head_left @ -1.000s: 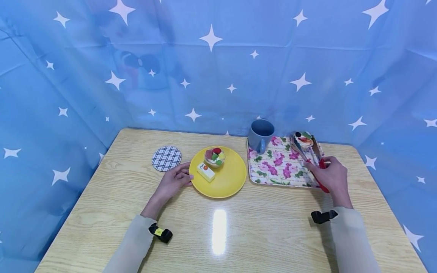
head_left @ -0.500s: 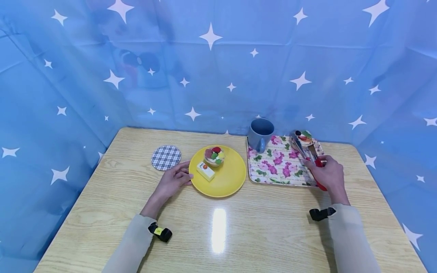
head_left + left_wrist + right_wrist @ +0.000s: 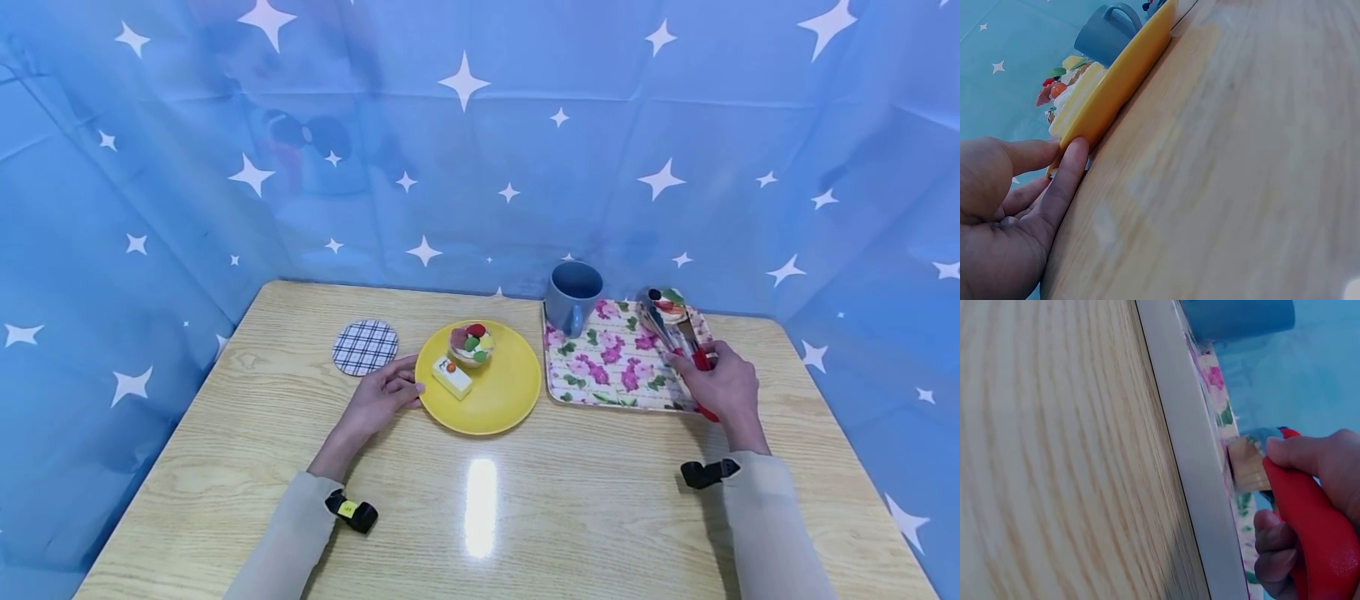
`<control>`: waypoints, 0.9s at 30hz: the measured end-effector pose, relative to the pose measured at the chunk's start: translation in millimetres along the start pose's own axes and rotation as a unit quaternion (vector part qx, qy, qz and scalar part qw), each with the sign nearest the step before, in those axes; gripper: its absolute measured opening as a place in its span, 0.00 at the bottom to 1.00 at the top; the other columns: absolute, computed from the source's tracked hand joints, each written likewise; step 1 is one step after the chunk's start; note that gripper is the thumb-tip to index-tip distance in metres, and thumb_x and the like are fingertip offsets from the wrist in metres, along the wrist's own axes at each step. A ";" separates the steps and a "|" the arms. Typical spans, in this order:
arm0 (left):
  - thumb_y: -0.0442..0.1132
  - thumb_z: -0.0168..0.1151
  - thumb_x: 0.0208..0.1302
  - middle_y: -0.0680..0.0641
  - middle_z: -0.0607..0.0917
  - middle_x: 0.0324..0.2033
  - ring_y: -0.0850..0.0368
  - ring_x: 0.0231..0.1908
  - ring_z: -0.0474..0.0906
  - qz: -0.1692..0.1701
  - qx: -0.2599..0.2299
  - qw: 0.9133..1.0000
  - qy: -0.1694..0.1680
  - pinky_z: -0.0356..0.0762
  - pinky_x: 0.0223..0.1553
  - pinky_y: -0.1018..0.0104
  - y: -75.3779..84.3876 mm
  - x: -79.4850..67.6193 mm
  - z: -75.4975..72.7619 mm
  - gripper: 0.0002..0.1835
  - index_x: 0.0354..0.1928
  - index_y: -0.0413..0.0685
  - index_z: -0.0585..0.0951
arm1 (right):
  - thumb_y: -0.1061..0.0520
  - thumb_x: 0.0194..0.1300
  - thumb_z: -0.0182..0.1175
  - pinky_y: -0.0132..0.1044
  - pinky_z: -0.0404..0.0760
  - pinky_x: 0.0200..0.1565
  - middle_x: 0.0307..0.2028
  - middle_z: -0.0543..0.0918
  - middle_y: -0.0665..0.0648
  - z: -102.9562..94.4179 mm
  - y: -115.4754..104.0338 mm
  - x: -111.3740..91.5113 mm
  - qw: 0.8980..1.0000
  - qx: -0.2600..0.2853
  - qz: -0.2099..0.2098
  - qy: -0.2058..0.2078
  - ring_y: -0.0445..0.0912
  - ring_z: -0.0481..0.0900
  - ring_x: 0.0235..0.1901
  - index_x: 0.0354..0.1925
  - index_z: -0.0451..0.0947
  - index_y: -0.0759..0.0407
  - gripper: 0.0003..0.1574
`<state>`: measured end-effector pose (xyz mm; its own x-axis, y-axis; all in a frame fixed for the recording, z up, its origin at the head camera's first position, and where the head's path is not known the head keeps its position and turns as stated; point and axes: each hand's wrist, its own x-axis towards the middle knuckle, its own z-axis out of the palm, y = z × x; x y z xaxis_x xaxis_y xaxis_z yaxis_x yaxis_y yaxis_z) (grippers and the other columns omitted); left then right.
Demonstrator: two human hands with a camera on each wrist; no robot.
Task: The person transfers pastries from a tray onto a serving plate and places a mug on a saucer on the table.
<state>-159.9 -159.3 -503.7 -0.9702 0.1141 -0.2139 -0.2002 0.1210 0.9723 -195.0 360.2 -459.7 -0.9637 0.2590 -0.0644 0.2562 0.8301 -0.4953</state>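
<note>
Over tabletop [image 3: 600, 508], left hand [image 3: 377, 402] pinching plate [image 3: 516, 385], right hand [image 3: 722, 385] gripping red-handled tongs [image 3: 1310, 515].

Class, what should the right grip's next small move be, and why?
Probably squeeze the red-handled tongs gently: the right grip holds them with their arms seemingly either side of the dessert cup at the tray's far end, while the yellow plate has bare room on its right.

Checked coaster [image 3: 364, 347], blue mug [image 3: 562, 302], starry backdrop [image 3: 465, 200]
</note>
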 end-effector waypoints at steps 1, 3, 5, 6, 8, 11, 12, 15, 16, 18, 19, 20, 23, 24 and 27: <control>0.35 0.66 0.71 0.42 0.80 0.50 0.58 0.45 0.83 0.000 0.000 1.000 -0.001 0.91 0.48 0.65 0.1 0.1 0.1 0.29 0.72 0.53 0.73 | 0.25 0.68 0.56 0.44 0.83 0.33 0.55 0.75 0.78 -0.5 0.2 -0.5 1.000 0.002 0.002 -0.002 0.65 0.73 0.47 0.65 0.64 0.73 0.55; 0.35 0.66 0.71 0.42 0.80 0.50 0.58 0.45 0.83 0.000 0.000 1.000 -0.001 0.91 0.48 0.65 0.4 0.2 0.2 0.29 0.72 0.53 0.73 | 0.25 0.69 0.55 0.45 0.84 0.33 0.55 0.74 0.78 -1.7 1.0 -1.1 1.000 0.004 0.003 -0.003 0.65 0.72 0.47 0.66 0.64 0.73 0.56; 0.35 0.66 0.71 0.42 0.80 0.50 0.58 0.45 0.83 0.000 0.001 1.000 -0.002 0.91 0.48 0.65 0.7 0.3 0.1 0.29 0.72 0.53 0.73 | 0.25 0.69 0.55 0.44 0.84 0.33 0.55 0.74 0.79 -2.9 1.3 -2.1 1.000 0.006 0.002 -0.004 0.66 0.72 0.47 0.66 0.63 0.73 0.56; 0.35 0.66 0.70 0.41 0.80 0.50 0.58 0.45 0.83 0.000 0.000 1.000 -0.002 0.91 0.48 0.65 0.9 0.2 0.0 0.29 0.72 0.53 0.73 | 0.25 0.69 0.55 0.43 0.84 0.33 0.55 0.74 0.79 -3.1 1.5 -2.6 1.000 0.007 0.003 -0.005 0.65 0.72 0.47 0.66 0.63 0.73 0.56; 0.35 0.66 0.71 0.41 0.80 0.50 0.58 0.46 0.83 -0.001 0.000 1.000 -0.002 0.91 0.48 0.65 1.1 0.1 -0.2 0.29 0.72 0.53 0.73 | 0.25 0.69 0.55 0.41 0.83 0.32 0.55 0.74 0.79 -4.0 1.7 -3.5 1.000 0.007 0.001 -0.004 0.65 0.73 0.47 0.67 0.63 0.73 0.56; 0.35 0.65 0.71 0.41 0.80 0.50 0.58 0.46 0.83 -0.002 -0.003 1.000 -0.004 0.91 0.49 0.65 1.4 -0.2 -0.2 0.29 0.72 0.53 0.72 | 0.25 0.69 0.55 0.37 0.81 0.30 0.54 0.75 0.78 -4.3 1.8 -5.0 1.000 0.007 -0.002 -0.003 0.65 0.75 0.46 0.67 0.64 0.73 0.56; 0.35 0.65 0.71 0.41 0.80 0.50 0.58 0.46 0.83 -0.002 -0.004 1.000 -0.005 0.91 0.49 0.64 1.4 -0.3 -0.2 0.29 0.72 0.53 0.72 | 0.26 0.69 0.56 0.36 0.80 0.29 0.54 0.76 0.78 -4.4 1.9 -5.3 1.000 0.008 -0.003 -0.002 0.64 0.75 0.46 0.67 0.64 0.73 0.55; 0.34 0.65 0.71 0.41 0.79 0.50 0.58 0.46 0.83 -0.001 -0.005 1.000 -0.006 0.91 0.49 0.64 1.3 -0.6 -0.1 0.29 0.73 0.52 0.72 | 0.26 0.69 0.56 0.34 0.80 0.27 0.53 0.76 0.77 -5.3 1.9 -7.0 1.000 0.011 -0.004 0.000 0.64 0.76 0.44 0.66 0.64 0.72 0.55; 0.34 0.65 0.71 0.41 0.80 0.50 0.58 0.46 0.84 0.000 -0.004 1.000 -0.006 0.91 0.49 0.64 1.0 -0.5 -0.1 0.29 0.73 0.52 0.72 | 0.26 0.69 0.56 0.34 0.80 0.27 0.53 0.76 0.77 -5.7 1.5 -7.7 1.000 0.012 -0.004 0.000 0.64 0.76 0.44 0.66 0.64 0.72 0.55; 0.34 0.65 0.71 0.41 0.80 0.50 0.59 0.46 0.83 0.003 -0.003 1.000 -0.007 0.91 0.48 0.65 0.3 -0.1 -0.4 0.30 0.73 0.52 0.72 | 0.26 0.69 0.56 0.35 0.81 0.26 0.53 0.76 0.78 -6.2 1.5 -9.0 1.000 0.014 -0.004 -0.001 0.63 0.76 0.43 0.66 0.64 0.72 0.55; 0.34 0.65 0.71 0.42 0.80 0.50 0.59 0.45 0.83 0.004 -0.004 1.000 -0.006 0.91 0.48 0.65 -0.2 0.2 -0.5 0.30 0.73 0.52 0.72 | 0.26 0.69 0.56 0.35 0.81 0.26 0.52 0.76 0.78 -6.4 1.1 -9.9 1.000 0.015 -0.004 -0.001 0.63 0.77 0.43 0.66 0.64 0.72 0.55; 0.34 0.66 0.71 0.42 0.80 0.49 0.60 0.44 0.83 0.004 -0.005 1.000 -0.006 0.91 0.48 0.65 -0.6 0.6 -0.6 0.30 0.73 0.52 0.72 | 0.26 0.69 0.56 0.35 0.81 0.26 0.52 0.76 0.77 -6.5 0.9 -10.7 1.000 0.016 -0.005 -0.002 0.63 0.77 0.42 0.66 0.63 0.72 0.55; 0.33 0.65 0.70 0.42 0.79 0.49 0.61 0.44 0.83 0.006 -0.010 1.000 -0.008 0.91 0.48 0.65 -1.8 0.9 -1.0 0.30 0.73 0.50 0.72 | 0.25 0.68 0.55 0.35 0.81 0.25 0.52 0.76 0.77 -7.1 0.5 -13.2 1.000 0.018 -0.007 -0.001 0.62 0.79 0.40 0.67 0.63 0.71 0.56; 0.33 0.65 0.70 0.42 0.79 0.49 0.61 0.44 0.83 0.006 -0.012 1.000 -0.009 0.91 0.48 0.65 -2.2 0.9 -1.0 0.30 0.73 0.50 0.71 | 0.25 0.68 0.55 0.36 0.81 0.25 0.51 0.76 0.77 -7.6 0.0 -14.3 1.000 0.019 -0.008 -0.001 0.62 0.79 0.40 0.67 0.63 0.72 0.56; 0.33 0.65 0.71 0.43 0.79 0.48 0.61 0.44 0.84 0.004 -0.015 1.000 -0.008 0.91 0.49 0.66 -2.7 0.6 -1.4 0.30 0.73 0.50 0.71 | 0.26 0.69 0.55 0.38 0.83 0.26 0.53 0.75 0.78 -9.3 -0.2 -16.4 1.000 0.019 -0.010 -0.001 0.63 0.78 0.42 0.68 0.62 0.73 0.57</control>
<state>-160.1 -161.0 -506.3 -0.9696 0.1308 -0.2070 -0.1962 0.0909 0.9763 -178.6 360.4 -450.5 -0.9686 0.2422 -0.0556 0.2343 0.8154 -0.5294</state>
